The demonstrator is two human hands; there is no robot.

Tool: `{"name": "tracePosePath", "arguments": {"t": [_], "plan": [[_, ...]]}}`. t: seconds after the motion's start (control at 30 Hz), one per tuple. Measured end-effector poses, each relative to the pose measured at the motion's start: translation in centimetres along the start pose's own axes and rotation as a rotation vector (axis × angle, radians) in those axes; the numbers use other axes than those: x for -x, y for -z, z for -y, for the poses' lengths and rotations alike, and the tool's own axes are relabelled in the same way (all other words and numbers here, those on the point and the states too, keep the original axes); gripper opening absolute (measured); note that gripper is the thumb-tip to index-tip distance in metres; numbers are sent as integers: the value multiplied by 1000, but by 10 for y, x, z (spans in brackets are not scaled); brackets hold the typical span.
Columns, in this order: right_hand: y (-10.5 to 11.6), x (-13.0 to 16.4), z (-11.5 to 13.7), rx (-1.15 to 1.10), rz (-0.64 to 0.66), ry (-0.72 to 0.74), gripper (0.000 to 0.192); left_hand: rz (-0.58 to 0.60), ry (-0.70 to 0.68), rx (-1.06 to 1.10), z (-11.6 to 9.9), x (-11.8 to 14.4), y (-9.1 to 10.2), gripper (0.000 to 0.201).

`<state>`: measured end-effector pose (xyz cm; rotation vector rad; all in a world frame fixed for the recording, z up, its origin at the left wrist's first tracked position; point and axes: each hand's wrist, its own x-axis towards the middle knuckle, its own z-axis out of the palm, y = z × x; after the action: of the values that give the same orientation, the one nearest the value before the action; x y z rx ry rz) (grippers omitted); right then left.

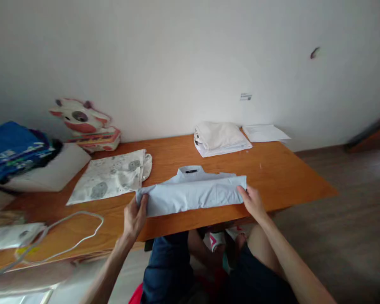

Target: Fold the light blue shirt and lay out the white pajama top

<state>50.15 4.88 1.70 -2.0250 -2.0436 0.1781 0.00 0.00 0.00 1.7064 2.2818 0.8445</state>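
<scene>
Wooden table (pixel 169 154): carries everything below. Light blue shirt (pixel 193 194): folded into a wide, low strip near the front edge, collar toward the wall; whether its ends are lifted off the wood, cannot tell. Judged light, soft and limp, not fragile; likely to sag or wrinkle mid-span, layers apt to slide apart if only the top one is gripped. Best hold: both outer ends, all layers pinched. Printed cloth (pixel 114 173): flat, just beyond the shirt's left end. Folded white cloth (pixel 221 135): behind, by the wall. Right hand (pixel 252 202): pinching the shirt's right end, thumb on top. Left hand (pixel 135 215): likewise clamped on the left end. Collar (pixel 181 170): appears the stiffest part. Dark neck label (pixel 191 171): inside it, unreadable.
</scene>
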Motion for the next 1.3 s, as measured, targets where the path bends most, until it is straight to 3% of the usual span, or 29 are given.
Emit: {"name": "tracePosePath", "arguments": {"t": [0.1, 0.2, 0.83, 1.07, 1.3], "plan": [[-6, -44, 20, 33, -30, -29, 51, 53, 27, -222, -30, -44, -8, 57], [-13, -61, 35, 74, -42, -69, 44, 96, 14, -353, -43, -60, -16, 56], [-11, -51, 53, 204, 9, -135, 47, -26, 37, -369, -33, -41, -24, 58], [-10, -50, 56, 223, 3, -140, 45, -107, -147, -273, -36, -40, -22, 39], [-12, -52, 55, 227, 5, -149, 42, -103, -192, -309, -26, -46, -29, 36]]}}
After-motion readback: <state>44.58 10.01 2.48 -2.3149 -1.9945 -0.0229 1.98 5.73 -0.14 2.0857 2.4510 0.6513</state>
